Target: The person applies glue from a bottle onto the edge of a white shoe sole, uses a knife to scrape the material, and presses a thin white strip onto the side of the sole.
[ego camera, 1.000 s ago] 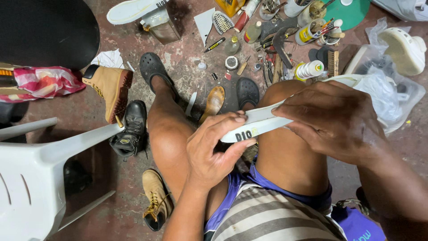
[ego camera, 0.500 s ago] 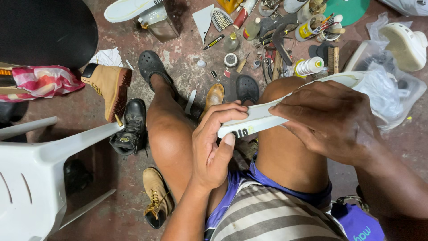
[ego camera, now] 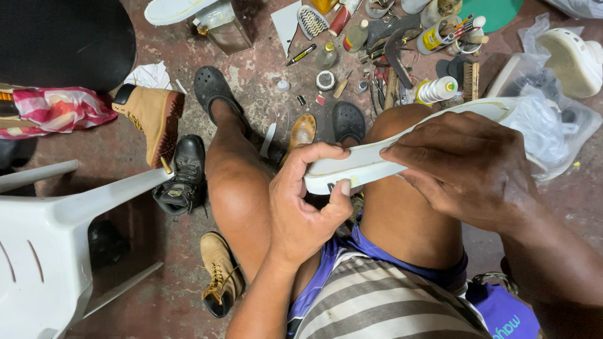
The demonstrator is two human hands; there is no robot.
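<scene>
A long white shoe sole (ego camera: 370, 157) lies across my right knee, running from the middle up to the right. My left hand (ego camera: 304, 201) grips its near end, thumb against the edge and fingers curled over the top. My right hand (ego camera: 468, 166) lies over the sole's middle, its fingers pressing along the rim. The far tip of the sole (ego camera: 496, 108) shows beyond my right hand. I am seated, and both bare knees and dark clogs (ego camera: 213, 91) are in view below the hands.
A white plastic chair (ego camera: 56, 226) stands at the left. Tan boots (ego camera: 151, 119), a black boot (ego camera: 182, 176) and another tan shoe (ego camera: 220, 276) lie on the floor. Glue bottles, brushes and tools (ego camera: 389, 44) are scattered ahead. A plastic bag (ego camera: 546, 119) sits at the right.
My left hand has shifted its grip so the thumb now covers the sole's near end. The sole has turned slightly and my right hand has slid along it.
</scene>
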